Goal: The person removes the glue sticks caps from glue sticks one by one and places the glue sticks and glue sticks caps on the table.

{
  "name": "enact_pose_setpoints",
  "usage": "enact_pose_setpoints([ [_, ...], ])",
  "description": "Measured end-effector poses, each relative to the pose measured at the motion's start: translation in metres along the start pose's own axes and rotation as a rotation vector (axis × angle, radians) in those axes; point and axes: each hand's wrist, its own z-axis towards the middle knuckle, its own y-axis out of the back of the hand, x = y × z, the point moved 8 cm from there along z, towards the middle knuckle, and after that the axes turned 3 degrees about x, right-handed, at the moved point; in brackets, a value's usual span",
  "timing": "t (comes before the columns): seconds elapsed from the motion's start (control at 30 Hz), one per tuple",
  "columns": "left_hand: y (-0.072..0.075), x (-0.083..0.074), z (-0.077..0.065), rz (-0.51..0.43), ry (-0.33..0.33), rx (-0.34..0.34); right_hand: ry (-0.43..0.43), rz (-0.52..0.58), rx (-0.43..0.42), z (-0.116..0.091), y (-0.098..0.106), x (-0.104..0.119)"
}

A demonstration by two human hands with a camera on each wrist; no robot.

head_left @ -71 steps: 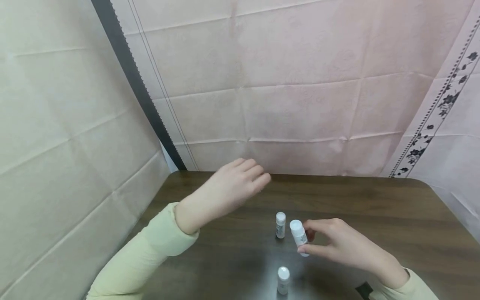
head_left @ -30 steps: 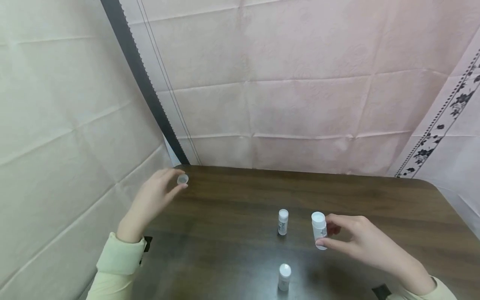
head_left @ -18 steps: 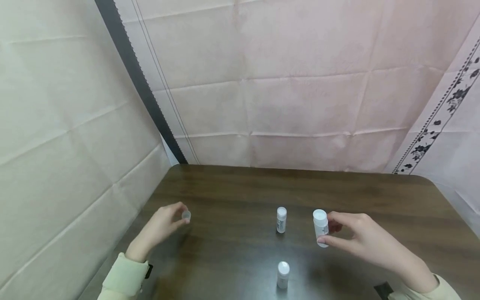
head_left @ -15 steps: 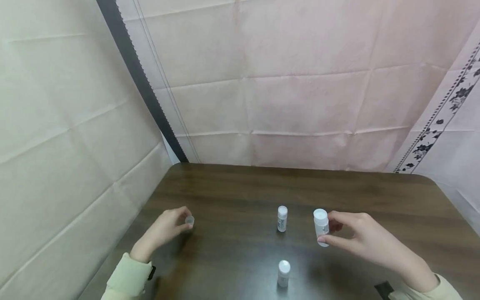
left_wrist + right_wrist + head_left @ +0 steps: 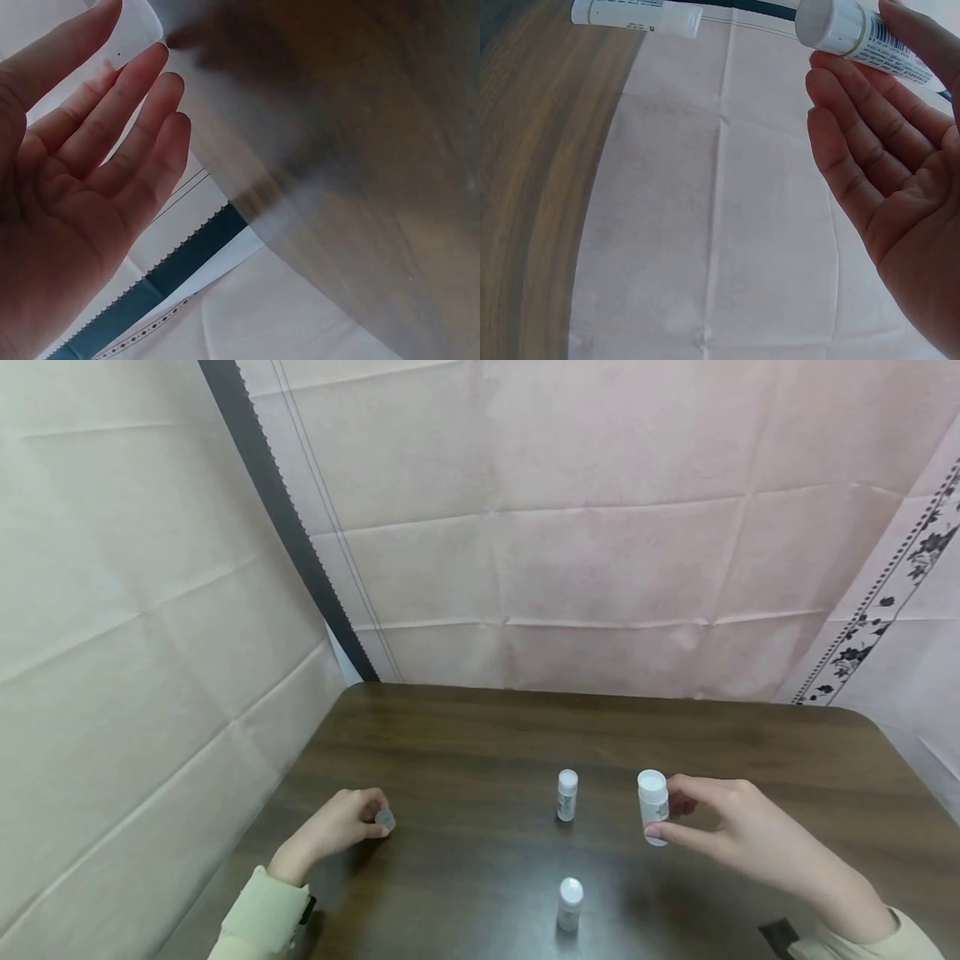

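Observation:
At the left, close over the table, my left hand (image 5: 337, 827) pinches a small translucent cap (image 5: 386, 820) between thumb and fingers. In the left wrist view the cap (image 5: 139, 30) is partly cut off at the top. My right hand (image 5: 746, 835) holds a white labelled glue stick (image 5: 653, 802) upright above the table, thumb on one side and fingertips on the other. The right wrist view shows the printed barcode on this glue stick (image 5: 889, 45), while its remaining fingers are stretched out. Left of it stands a similar glue stick (image 5: 567, 795).
Another white glue stick (image 5: 570, 903) stands nearer to me on the dark wooden table (image 5: 465, 743). Pale creased cloth (image 5: 600, 568) hangs behind the table's far edge and along its left side. A black patch (image 5: 777, 935) shows by the right cuff.
My left hand moved from above the middle to the left with the cap, then came lower and nearer me. My right hand carried its glue stick rightward.

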Motion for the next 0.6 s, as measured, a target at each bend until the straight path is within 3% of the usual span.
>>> enact_pose_setpoints([
  [0.3, -0.001, 0.0, -0.004, 0.012, 0.011, -0.02, -0.02, -0.017, -0.023, -0.005, 0.005, -0.004],
  [0.6, -0.001, 0.002, -0.007, 0.007, 0.029, -0.037, -0.037, -0.023, -0.055, -0.014, 0.009, -0.022],
])
